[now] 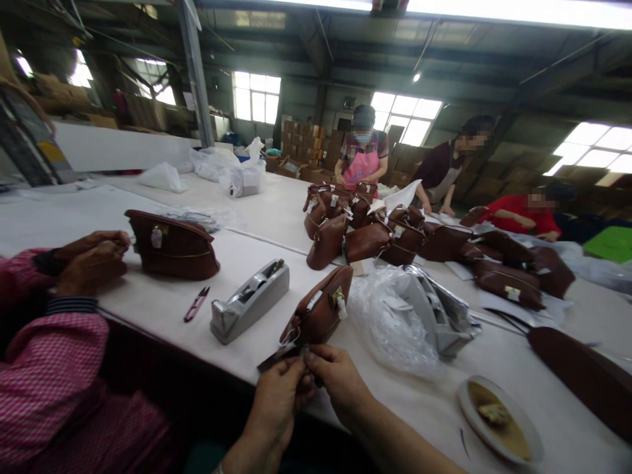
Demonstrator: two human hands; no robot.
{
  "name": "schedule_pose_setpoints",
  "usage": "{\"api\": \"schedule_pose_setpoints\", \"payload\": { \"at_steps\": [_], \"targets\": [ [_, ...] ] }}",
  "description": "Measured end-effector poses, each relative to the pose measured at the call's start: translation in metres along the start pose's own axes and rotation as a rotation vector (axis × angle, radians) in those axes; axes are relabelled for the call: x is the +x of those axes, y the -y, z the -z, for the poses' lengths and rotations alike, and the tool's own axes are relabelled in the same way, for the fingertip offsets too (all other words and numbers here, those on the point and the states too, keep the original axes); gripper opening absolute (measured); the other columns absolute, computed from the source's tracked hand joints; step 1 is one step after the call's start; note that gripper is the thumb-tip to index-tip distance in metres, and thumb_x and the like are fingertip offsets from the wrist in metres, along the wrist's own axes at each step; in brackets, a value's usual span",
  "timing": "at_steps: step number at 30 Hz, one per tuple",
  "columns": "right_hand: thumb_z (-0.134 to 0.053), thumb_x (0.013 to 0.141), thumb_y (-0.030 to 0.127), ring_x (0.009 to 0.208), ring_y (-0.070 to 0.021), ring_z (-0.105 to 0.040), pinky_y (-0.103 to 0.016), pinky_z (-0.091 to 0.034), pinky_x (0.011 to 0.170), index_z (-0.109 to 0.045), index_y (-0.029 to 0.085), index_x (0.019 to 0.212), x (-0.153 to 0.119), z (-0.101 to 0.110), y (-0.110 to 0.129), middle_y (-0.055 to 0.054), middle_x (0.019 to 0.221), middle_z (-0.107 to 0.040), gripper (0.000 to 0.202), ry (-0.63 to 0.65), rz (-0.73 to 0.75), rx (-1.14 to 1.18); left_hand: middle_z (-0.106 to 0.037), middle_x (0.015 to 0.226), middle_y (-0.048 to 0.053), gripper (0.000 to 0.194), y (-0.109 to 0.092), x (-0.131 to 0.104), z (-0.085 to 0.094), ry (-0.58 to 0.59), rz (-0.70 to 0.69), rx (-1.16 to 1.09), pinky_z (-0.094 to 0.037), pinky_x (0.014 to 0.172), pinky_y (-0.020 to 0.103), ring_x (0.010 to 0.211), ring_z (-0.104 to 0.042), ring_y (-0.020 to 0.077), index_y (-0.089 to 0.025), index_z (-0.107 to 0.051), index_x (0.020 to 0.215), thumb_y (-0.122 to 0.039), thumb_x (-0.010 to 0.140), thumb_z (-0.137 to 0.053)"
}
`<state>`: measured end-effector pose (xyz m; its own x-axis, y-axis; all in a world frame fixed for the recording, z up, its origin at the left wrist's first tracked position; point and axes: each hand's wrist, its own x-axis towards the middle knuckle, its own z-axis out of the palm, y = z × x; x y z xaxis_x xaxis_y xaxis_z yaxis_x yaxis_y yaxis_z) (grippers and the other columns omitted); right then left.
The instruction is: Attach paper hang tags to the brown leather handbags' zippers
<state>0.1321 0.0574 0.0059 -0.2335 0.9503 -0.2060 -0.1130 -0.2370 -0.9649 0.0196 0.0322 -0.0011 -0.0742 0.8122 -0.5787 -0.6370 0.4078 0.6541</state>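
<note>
A small brown bag [318,309] stands upright on the white table in front of me, its near end towards my hands. A metal clasp with a white-wrapped piece is on its side, and a thin white string loops at the near end. My left hand [281,392] is closed in a pinch just below that end, beside a dark flat strip [276,356]. Fingertips of my right hand [340,375] pinch at the same spot, meeting the left ones. Whatever they grip is too small and covered to make out.
Left of the bag are a grey tape dispenser [251,299] and thread snips [196,304]. Crumpled clear plastic [390,322], another dispenser [439,313] and a round dish [501,421] lie right. A co-worker's hands [93,263] are beside another brown bag [172,247]. Several bags [368,240] are piled beyond.
</note>
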Motion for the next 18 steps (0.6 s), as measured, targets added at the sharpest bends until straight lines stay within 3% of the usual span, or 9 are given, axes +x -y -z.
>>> {"api": "schedule_pose_setpoints", "payload": {
  "at_steps": [4, 6, 9, 13, 18],
  "targets": [
    [-0.066, 0.080, 0.035, 0.061, -0.0147, -0.054, -0.027, -0.043, 0.060, -0.076, 0.013, 0.081, -0.001, 0.004, 0.003, -0.003, 0.064, -0.063, 0.024, 0.042, 0.035, -0.112, -0.060, 0.060, 0.000, 0.026, 0.002, 0.001, 0.000, 0.050, -0.037, -0.053, -0.051, 0.051, 0.018, 0.051, -0.054, 0.0068, -0.009, -0.070, 0.078, -0.022, 0.063, -0.086],
    [-0.060, 0.083, 0.026, 0.070, -0.0178, -0.059, -0.029, -0.046, 0.068, -0.075, 0.016, 0.079, -0.002, 0.007, 0.009, -0.005, 0.071, -0.066, 0.019, 0.001, 0.191, -0.345, -0.062, 0.063, 0.001, 0.032, 0.001, 0.000, -0.001, 0.056, -0.047, -0.075, -0.051, 0.053, 0.018, 0.052, -0.055, 0.0067, -0.009, -0.070, 0.078, -0.025, 0.057, -0.089],
    [-0.052, 0.089, 0.018, 0.085, -0.0192, -0.061, -0.030, -0.046, 0.078, -0.074, 0.018, 0.090, -0.006, 0.012, 0.020, -0.007, 0.087, -0.067, 0.022, -0.094, 0.547, -0.712, -0.062, 0.065, 0.000, 0.040, 0.001, 0.000, -0.002, 0.043, -0.044, -0.091, -0.052, 0.054, 0.020, 0.054, -0.055, 0.0075, -0.011, -0.069, 0.078, -0.029, 0.050, -0.093],
    [-0.050, 0.091, 0.016, 0.079, -0.0179, -0.058, -0.027, -0.043, 0.068, -0.070, 0.021, 0.105, -0.008, 0.011, 0.035, -0.007, 0.088, -0.062, 0.024, 0.018, 0.806, -1.164, -0.063, 0.068, 0.000, 0.045, 0.002, -0.001, 0.000, 0.049, -0.041, -0.085, -0.051, 0.056, 0.021, 0.058, -0.057, 0.0092, -0.012, -0.068, 0.078, -0.034, 0.048, -0.093],
    [-0.065, 0.086, 0.020, 0.071, -0.0178, -0.053, -0.030, -0.034, 0.060, -0.067, 0.023, 0.089, -0.006, -0.001, 0.048, -0.003, 0.083, -0.061, 0.005, 0.064, 0.868, -1.577, -0.064, 0.067, 0.001, 0.045, 0.003, 0.002, 0.003, 0.067, -0.034, -0.052, -0.050, 0.061, 0.024, 0.062, -0.059, 0.0121, -0.012, -0.068, 0.084, -0.036, 0.053, -0.091]
  ]
}}
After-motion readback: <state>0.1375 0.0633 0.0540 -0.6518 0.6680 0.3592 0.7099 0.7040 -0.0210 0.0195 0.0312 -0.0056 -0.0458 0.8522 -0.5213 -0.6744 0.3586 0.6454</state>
